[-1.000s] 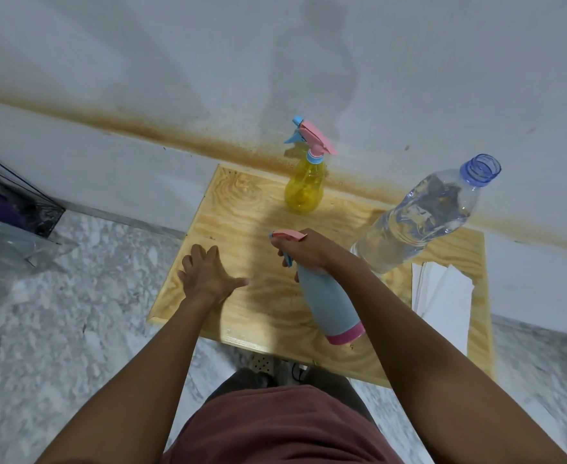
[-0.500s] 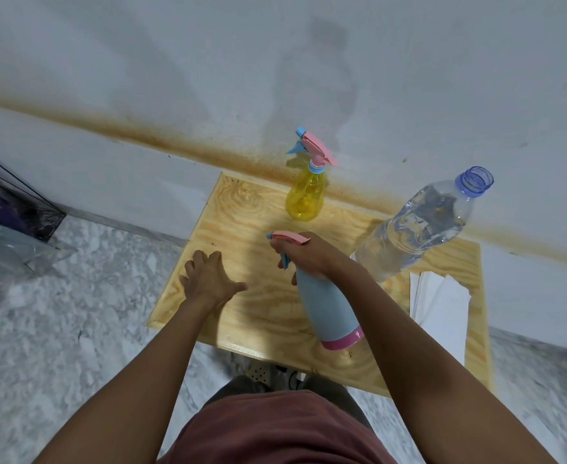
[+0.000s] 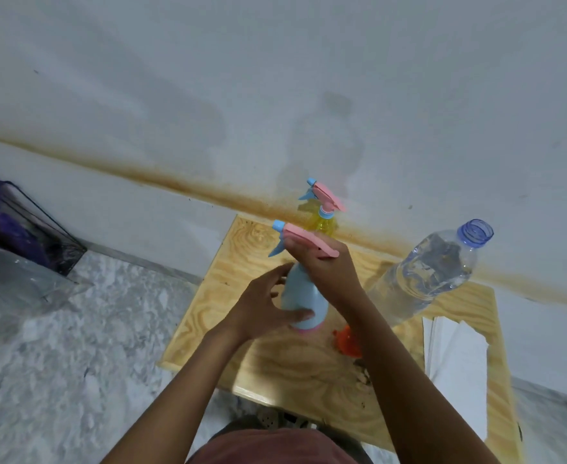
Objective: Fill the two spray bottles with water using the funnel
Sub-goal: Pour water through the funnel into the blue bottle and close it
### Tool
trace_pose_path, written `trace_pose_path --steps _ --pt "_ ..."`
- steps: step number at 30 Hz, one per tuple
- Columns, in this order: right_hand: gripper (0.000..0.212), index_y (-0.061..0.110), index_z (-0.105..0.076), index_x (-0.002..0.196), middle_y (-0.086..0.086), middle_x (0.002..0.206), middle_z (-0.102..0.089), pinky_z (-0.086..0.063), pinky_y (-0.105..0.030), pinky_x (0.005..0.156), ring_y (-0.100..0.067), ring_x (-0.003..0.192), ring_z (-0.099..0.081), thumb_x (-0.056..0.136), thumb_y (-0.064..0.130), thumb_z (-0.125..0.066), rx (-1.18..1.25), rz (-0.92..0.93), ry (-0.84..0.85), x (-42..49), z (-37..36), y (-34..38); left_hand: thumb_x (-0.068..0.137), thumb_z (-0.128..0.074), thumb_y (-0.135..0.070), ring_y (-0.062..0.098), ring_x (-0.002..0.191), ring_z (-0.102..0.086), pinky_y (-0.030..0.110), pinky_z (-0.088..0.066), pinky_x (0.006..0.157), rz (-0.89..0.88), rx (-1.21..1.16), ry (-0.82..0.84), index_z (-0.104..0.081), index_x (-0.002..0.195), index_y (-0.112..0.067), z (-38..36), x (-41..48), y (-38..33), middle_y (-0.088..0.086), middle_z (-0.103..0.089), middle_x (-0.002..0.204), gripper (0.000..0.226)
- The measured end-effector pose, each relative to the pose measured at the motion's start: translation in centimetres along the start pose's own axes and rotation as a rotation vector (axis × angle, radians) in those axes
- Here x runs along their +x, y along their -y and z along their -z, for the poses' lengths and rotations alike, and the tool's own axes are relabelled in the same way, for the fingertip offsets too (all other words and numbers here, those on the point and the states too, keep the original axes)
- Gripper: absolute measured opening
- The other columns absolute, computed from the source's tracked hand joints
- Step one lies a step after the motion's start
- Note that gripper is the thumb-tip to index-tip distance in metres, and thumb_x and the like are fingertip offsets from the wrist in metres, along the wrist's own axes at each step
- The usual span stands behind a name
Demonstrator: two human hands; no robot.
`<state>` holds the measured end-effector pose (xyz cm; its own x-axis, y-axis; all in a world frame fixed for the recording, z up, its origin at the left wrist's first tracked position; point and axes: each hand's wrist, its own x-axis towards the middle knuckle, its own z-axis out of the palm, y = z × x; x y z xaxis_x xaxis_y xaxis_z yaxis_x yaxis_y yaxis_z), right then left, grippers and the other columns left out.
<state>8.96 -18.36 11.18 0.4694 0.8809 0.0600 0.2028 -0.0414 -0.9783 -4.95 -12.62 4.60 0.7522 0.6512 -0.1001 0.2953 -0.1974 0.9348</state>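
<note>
A light blue spray bottle (image 3: 300,296) with a pink trigger head stands upright over the small wooden table (image 3: 258,242). My right hand (image 3: 325,266) grips its neck just under the head. My left hand (image 3: 265,306) wraps around the lower body of the same bottle. A yellow spray bottle (image 3: 324,221) with a pink and blue head stands at the back by the wall. The orange funnel (image 3: 347,341) lies on the table, partly hidden by my right forearm. A large clear water bottle (image 3: 432,272), uncapped, stands to the right.
White folded paper towels (image 3: 456,360) lie along the table's right side. A wire basket with purple contents (image 3: 24,226) sits on the marble floor at the left. The stained white wall runs directly behind the table.
My left hand left the tabletop and took hold of the blue bottle's body. The bottle came upright and moved back toward the wall, uncovering the orange funnel.
</note>
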Motion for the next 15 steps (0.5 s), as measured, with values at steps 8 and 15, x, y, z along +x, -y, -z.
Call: trace_pose_path --steps 8,15 --pt "0.037 0.02 -0.067 0.116 0.008 0.112 -0.07 -0.053 -0.028 0.089 -0.005 0.104 -0.064 0.086 0.04 -0.073 -0.152 -0.054 -0.037 2.9 -0.6 -2.1 0.067 -0.09 -0.027 0.011 0.112 -0.059 0.022 -0.055 0.085 0.009 -0.032 -0.204 -0.055 0.132 -0.023 3.2 4.3 1.2 -0.007 -0.063 0.124 0.074" --pt "0.049 0.019 -0.056 0.127 0.002 0.123 -0.061 -0.049 -0.039 0.097 -0.015 0.114 -0.058 0.086 0.043 -0.07 -0.343 -0.311 -0.341 6.5 0.9 -6.7 0.067 -0.09 -0.015 0.008 0.101 -0.063 0.023 -0.054 0.077 0.118 -0.032 -0.203 -0.053 0.125 -0.031 7.0 11.0 3.6 -0.012 -0.063 0.112 0.07"
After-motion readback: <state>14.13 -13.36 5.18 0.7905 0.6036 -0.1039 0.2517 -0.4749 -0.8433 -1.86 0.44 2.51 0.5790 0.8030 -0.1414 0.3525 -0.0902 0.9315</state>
